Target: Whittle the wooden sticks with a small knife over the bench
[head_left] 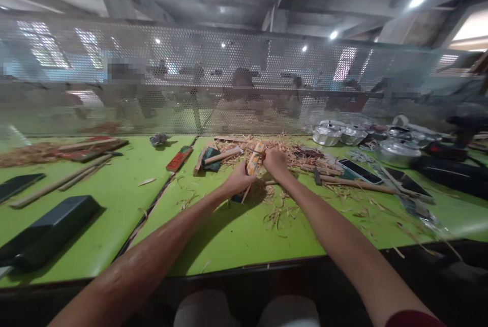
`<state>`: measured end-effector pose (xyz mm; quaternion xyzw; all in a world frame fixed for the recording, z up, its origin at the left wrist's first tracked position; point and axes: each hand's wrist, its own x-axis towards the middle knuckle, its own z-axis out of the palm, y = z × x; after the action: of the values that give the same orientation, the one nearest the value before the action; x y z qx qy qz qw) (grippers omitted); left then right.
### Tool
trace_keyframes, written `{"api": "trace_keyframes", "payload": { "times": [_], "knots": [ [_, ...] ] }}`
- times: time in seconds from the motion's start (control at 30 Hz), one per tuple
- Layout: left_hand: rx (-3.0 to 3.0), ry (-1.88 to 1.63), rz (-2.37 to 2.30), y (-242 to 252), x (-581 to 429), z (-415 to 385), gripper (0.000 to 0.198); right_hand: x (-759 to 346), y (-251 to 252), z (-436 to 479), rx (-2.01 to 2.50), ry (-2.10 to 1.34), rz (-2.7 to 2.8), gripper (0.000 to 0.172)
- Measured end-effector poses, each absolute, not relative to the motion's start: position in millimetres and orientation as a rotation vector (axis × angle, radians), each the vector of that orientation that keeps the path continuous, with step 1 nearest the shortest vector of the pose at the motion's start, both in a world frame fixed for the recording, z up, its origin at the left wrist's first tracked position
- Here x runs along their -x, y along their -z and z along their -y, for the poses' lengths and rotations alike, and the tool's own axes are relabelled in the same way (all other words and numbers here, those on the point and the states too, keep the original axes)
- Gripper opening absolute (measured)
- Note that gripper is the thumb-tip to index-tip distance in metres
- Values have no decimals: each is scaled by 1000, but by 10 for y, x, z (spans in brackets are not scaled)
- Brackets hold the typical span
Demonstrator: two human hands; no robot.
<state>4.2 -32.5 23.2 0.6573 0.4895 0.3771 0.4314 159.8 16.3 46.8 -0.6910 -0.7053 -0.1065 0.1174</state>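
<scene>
Both my arms reach out over a green table point(236, 235). My left hand point(238, 180) is closed around the lower end of a pale wooden stick point(253, 162) that tilts up and away. My right hand point(273, 160) is closed in a fist right beside the stick's upper part; a thin tool seems to poke out toward the stick, too small to name. Wood shavings point(280, 212) lie under and around both hands.
Wooden sticks point(57, 183) and dark flat blocks point(49, 230) lie at the left. A red-handled tool point(179, 159) lies behind. Metal pots point(396, 151) and a phone point(360, 170) sit at the right. A mesh screen point(244, 78) backs the table.
</scene>
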Motion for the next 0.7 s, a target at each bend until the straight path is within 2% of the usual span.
{"api": "trace_keyframes", "payload": {
  "times": [0.3,0.43,0.57,0.7],
  "knots": [
    [-1398,-893,-1002,-237,-51,397,34,-1608,-307,-198,1793,402,2317,44],
    [-1329,-922,-954,-219,-51,352,34,-1571,-250,-173,1714,405,2403,40],
    [-1332,-960,-1018,-247,-24,319,40,-1481,-239,-147,1767,386,2382,39],
    [-1409,-910,-1049,-266,-6,325,34,-1438,-301,-174,1928,328,2272,41]
  ]
}}
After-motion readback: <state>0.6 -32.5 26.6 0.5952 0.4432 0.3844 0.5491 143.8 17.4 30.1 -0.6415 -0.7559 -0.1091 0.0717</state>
